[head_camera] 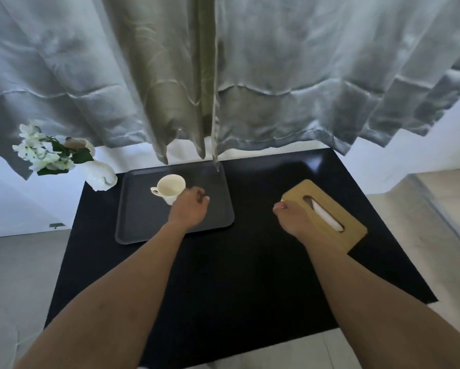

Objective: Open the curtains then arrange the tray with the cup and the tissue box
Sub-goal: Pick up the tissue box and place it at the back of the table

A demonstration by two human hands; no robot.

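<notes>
Curtains hang drawn together in front of you, their two edges meeting above the far side of the black table and their hems hanging just over its back edge.

Your left hand hovers over the dark grey tray, fingers curled loosely inward, knuckles up, just beside the cream cup. You cannot tell from here whether the fingers actually touch the cup. It stands upright in the far left part of the tray, handle pointing left.

Your right hand is curled into a loose fist at the near left corner of the tissue box. The fingers seem to close on that edge, but the hand itself hides the contact. The box has a wooden lid with a slot where white tissue shows. It lies at an angle on the right side of the table, well apart from the tray.

At the table's far left corner, a white vase holds white flowers with green leaves, just beside the tray's far left corner.
</notes>
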